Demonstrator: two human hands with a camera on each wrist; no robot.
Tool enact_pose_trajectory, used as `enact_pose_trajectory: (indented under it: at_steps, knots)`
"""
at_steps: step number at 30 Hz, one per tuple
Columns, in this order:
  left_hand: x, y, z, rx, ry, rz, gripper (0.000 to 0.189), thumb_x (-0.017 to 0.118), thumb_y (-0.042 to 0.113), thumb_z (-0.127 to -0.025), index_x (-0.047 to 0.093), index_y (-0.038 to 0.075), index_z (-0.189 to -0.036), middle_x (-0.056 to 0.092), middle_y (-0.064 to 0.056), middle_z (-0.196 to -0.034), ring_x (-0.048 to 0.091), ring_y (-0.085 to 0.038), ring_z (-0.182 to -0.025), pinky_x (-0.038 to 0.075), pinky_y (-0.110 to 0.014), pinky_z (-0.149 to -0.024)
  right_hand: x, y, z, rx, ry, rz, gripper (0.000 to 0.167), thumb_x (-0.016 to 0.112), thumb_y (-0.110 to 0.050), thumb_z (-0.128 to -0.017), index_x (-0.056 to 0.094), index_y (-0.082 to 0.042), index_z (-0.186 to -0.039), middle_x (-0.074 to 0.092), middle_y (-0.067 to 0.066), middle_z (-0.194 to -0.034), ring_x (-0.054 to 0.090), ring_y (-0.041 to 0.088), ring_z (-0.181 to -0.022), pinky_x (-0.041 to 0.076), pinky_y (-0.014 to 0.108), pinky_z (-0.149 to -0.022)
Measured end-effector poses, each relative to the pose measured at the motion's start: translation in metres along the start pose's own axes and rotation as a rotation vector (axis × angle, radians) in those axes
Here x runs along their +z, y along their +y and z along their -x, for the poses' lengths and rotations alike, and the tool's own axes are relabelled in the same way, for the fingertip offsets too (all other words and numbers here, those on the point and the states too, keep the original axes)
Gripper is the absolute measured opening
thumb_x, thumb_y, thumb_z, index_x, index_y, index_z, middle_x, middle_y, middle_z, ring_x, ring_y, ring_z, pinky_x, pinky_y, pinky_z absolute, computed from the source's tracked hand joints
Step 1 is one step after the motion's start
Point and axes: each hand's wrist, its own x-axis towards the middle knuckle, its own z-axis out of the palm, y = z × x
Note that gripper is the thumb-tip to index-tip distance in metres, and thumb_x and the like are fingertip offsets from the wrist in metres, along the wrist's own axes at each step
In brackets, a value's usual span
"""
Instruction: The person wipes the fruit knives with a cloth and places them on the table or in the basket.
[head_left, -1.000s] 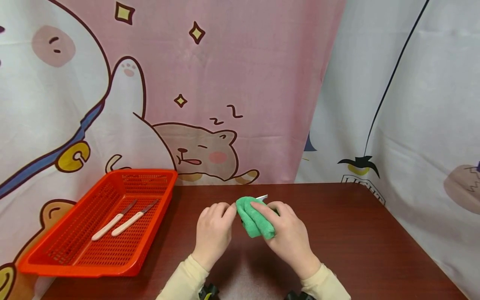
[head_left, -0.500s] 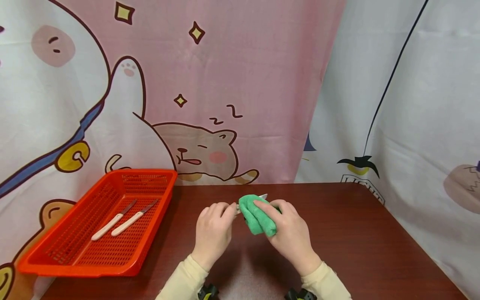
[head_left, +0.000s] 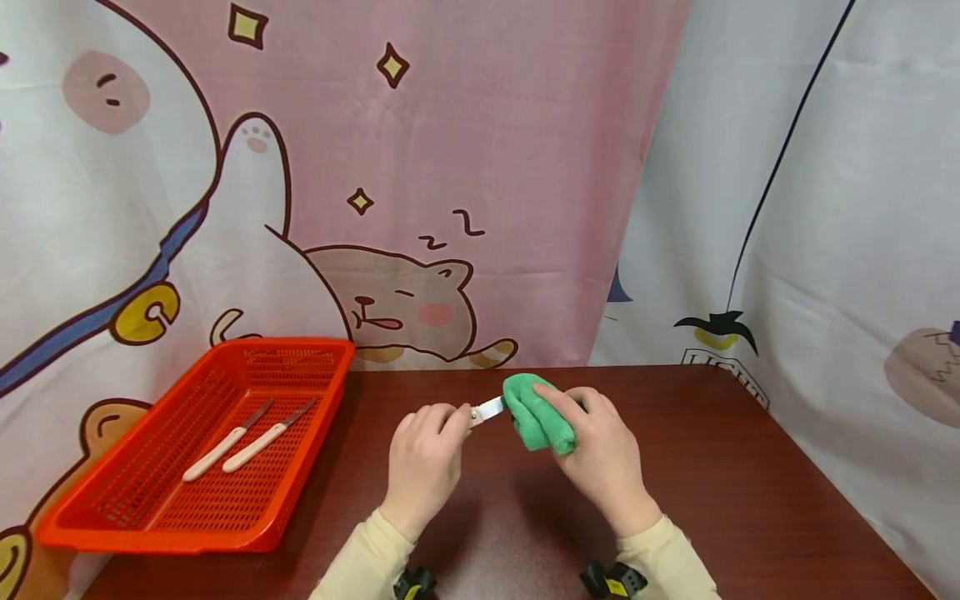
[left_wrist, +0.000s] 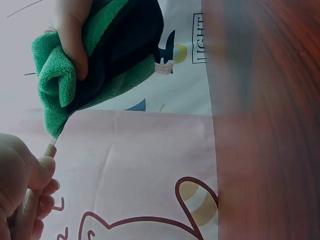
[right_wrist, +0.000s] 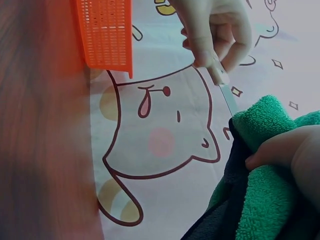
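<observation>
My left hand (head_left: 426,462) grips the pale handle of a knife (head_left: 489,409) above the table. Part of its shiny blade shows between that hand and a folded green cloth (head_left: 534,414); the tip is hidden in the cloth. Holding the cloth around the blade, my right hand (head_left: 602,458) has its thumb pressed on the green side, and a dark side of the cloth (right_wrist: 235,172) shows in the right wrist view. In the left wrist view the fingers (left_wrist: 46,205) curl round the handle.
A red plastic basket (head_left: 277,500) stands at the left of the brown table (head_left: 720,483). Inside it lie two knives with pale handles, one knife (head_left: 255,447) beside another knife (head_left: 217,454). A printed curtain (head_left: 487,167) hangs behind the table.
My right hand and the cloth have moved right and slightly up along the blade, baring the part near the handle. The tip that stuck out beyond the cloth is now covered. My left hand barely moved.
</observation>
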Motion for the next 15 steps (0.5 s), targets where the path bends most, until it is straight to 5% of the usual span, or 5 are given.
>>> enact_pose_trajectory:
  at_steps: [15]
  knots:
    - [-0.003,0.000,-0.002,-0.033,0.037,0.055,0.028,0.079,0.004,-0.079,0.069,0.006,-0.105,0.065,-0.007,-0.087,0.062,-0.022,-0.071,0.046,-0.033,-0.055,-0.013,0.012,-0.003,0.061,0.008,0.023,0.080,0.085,0.006,-0.057,0.065,-0.025,-0.129,0.059,0.009,-0.101,0.058,0.029,-0.092,0.052,0.043,-0.056]
